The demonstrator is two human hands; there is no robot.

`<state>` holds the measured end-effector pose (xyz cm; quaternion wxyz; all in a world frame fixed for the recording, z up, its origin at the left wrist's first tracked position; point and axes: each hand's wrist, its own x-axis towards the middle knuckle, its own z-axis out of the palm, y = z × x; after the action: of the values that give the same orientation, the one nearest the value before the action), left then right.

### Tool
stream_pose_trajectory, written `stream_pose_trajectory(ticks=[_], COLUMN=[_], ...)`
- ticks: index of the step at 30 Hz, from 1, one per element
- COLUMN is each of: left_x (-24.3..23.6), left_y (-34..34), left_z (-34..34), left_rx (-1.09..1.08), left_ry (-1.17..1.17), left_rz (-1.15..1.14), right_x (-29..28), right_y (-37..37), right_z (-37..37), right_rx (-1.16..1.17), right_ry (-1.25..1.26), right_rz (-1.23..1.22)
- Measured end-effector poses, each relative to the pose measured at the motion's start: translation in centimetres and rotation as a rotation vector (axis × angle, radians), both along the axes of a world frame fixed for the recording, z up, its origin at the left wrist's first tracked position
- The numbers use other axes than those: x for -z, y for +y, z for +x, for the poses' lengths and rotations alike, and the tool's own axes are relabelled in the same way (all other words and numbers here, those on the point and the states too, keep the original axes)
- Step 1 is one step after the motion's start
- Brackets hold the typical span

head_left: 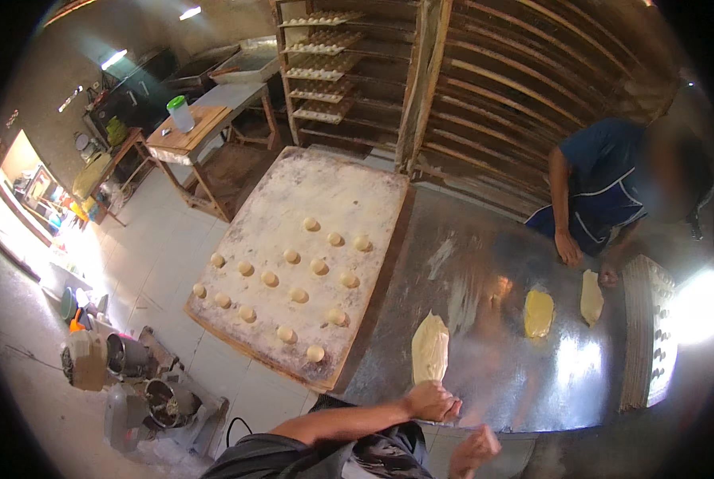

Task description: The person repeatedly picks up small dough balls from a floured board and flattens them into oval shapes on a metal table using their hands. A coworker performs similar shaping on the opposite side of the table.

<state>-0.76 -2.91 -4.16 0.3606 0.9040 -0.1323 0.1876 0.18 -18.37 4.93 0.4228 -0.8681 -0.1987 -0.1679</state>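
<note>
While I leaned over the near edge of the shiny sheet-metal worktop (484,263), my left hand (433,401) rested with its fingers curled shut on the near end of a long, pale yellow flattened strip of dough (430,347) that lay on the worktop close to that edge. My right hand (474,451) hung off the near edge, fingers loosely bent and holding nothing that I could make out. To the left, touching the worktop's left edge, sat a wide floured wooden board (293,207) with small round dough balls (293,256) set in rows. Toward the right edge, a second yellow dough piece (538,313) lay flat, and a third pale piece (591,297) sat just beside a co-worker's hands (568,247) at the far right.
</note>
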Motion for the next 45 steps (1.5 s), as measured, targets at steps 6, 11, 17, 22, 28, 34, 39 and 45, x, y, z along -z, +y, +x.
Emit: stream_pose_trajectory(ticks=[6, 11, 17, 22, 28, 34, 39, 45], left_x=[-4.3, -6.7, -6.3, -6.3, -6.7, -5.4, -5.8, -5.8], left_y=[1.7, 3.1, 5.7, 6.3, 7.0, 5.9, 4.4, 4.9], left_z=[-0.5, -1.5, -4.0, -3.5, -3.8, -3.0, -4.5, -4.6], left_rx=[-0.058, -0.153, -0.406, -0.45, -0.517, -0.512, -0.582, -0.624], left_ry=[0.095, -0.089, 0.045, 0.147, 0.211, 0.171, 0.294, 0.215], left_rz=[-0.118, -0.188, -0.326, -0.426, -0.525, -0.582, -0.699, -0.683], right_x=[7.9, 13.1, 7.8, 8.3, 7.4, 9.7, 7.2, 7.9], right_y=[-2.1, 3.0, -2.1, 5.2, 2.0, 2.7, 6.9, 3.5], right_z=[7.3, 13.5, 9.5, 14.3, 14.5, 10.1, 16.6, 15.0], right_rx=[-0.139, -0.242, -0.152, -0.088, -0.053, -0.61, -0.113, -0.261], right_ry=[-0.106, 0.031, 0.079, 0.064, 0.03, 0.162, 0.006, 0.117], right_rz=[-0.788, -0.842, -0.728, -0.482, -0.538, -0.488, -0.511, -0.621])
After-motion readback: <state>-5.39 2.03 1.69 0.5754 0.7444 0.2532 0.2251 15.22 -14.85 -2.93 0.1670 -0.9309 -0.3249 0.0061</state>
